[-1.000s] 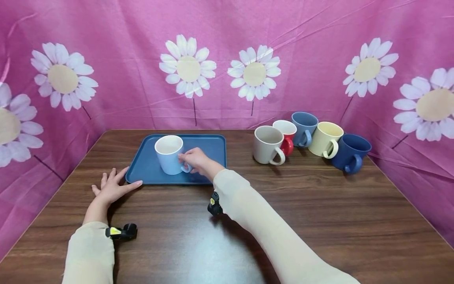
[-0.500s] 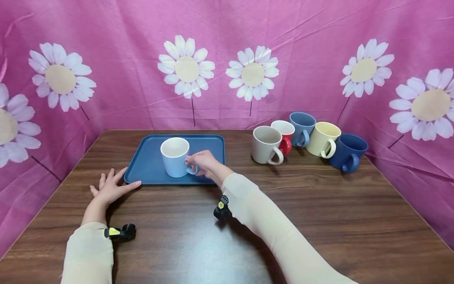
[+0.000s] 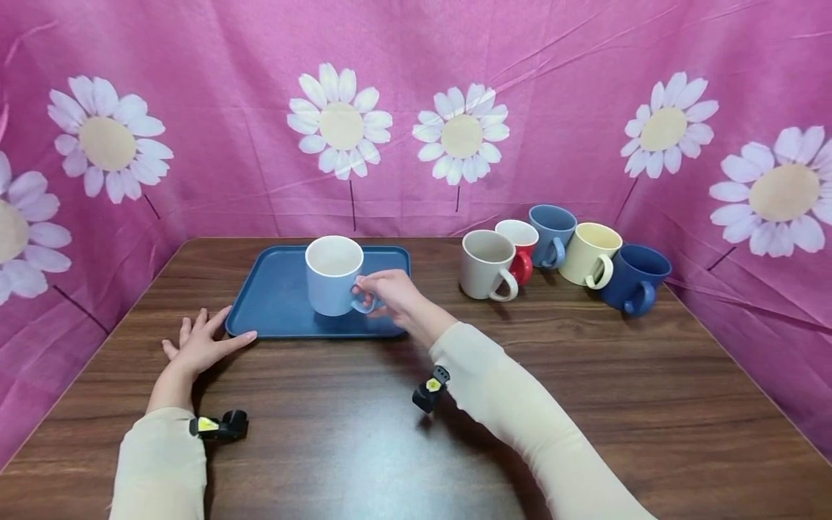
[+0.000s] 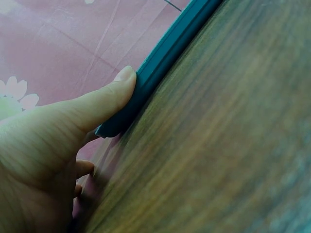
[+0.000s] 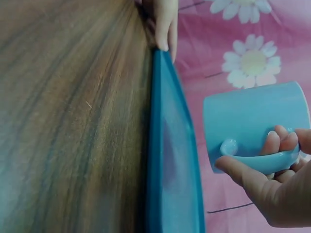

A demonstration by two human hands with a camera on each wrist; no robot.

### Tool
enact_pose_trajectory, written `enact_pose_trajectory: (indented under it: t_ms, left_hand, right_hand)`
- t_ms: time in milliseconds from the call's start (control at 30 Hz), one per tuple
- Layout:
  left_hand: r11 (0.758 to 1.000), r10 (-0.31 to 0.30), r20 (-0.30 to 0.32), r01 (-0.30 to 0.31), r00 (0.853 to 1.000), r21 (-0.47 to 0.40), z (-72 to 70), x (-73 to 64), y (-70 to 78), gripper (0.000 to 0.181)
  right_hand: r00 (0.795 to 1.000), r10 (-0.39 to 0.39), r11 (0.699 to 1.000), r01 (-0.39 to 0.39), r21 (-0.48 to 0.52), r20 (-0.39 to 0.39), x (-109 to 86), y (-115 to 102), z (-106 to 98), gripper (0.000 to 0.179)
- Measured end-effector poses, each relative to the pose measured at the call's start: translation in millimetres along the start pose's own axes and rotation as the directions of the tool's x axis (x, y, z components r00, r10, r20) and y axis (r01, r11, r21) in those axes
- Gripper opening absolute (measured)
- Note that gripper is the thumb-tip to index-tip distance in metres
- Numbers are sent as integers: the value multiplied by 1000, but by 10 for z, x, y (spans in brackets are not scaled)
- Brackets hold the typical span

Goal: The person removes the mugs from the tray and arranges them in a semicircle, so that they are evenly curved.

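Observation:
My right hand [image 3: 390, 292] holds a light blue mug [image 3: 333, 289] with a white inside by its handle. The mug is upright, raised above the blue tray [image 3: 269, 307]. In the right wrist view, fingers pass through the handle of the mug [image 5: 255, 119], and a gap shows between it and the tray [image 5: 182, 194]. At the tray's near left corner rests my left hand [image 3: 200, 352], fingers spread and straight. Its thumb [image 4: 109, 99] touches the tray's front edge [image 4: 158, 63] in the left wrist view.
At the right stand several mugs: grey [image 3: 484, 271], red with a white inside [image 3: 520, 245], slate blue [image 3: 551, 235], pale yellow [image 3: 585, 256] and dark blue [image 3: 630, 278]. Behind the wooden table [image 3: 312, 419] hangs a pink cloth [image 3: 227, 144] with daisies.
My right hand has moved to the right with the light blue mug. Over the last half second the mug has risen off the tray. My left hand stays at the tray's corner.

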State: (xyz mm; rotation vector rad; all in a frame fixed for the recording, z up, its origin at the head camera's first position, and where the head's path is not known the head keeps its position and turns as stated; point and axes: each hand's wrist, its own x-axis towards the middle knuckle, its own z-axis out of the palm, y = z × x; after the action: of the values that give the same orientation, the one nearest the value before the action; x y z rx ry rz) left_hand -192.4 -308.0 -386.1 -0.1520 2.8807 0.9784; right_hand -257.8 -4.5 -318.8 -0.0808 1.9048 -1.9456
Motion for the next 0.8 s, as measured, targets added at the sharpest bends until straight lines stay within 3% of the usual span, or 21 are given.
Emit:
enact_pose_trajectory:
  t_ms: [367, 567, 800]
  left_hand:
    - [1000, 4, 9, -4, 1000, 5, 2, -4, -5, 89]
    - [1000, -5, 21, 5, 1000, -4, 11, -16, -14, 89]
    - [1000, 2, 21, -2, 1000, -3, 10, 0, -15, 89]
  right_hand:
    - [999, -18, 992, 14, 122, 28, -539, -35, -428, 12]
    - [997, -42, 997, 37, 74, 69, -807, 55, -787, 18]
    - [994, -86, 996, 84, 29, 64, -1079, 202, -1201, 22]
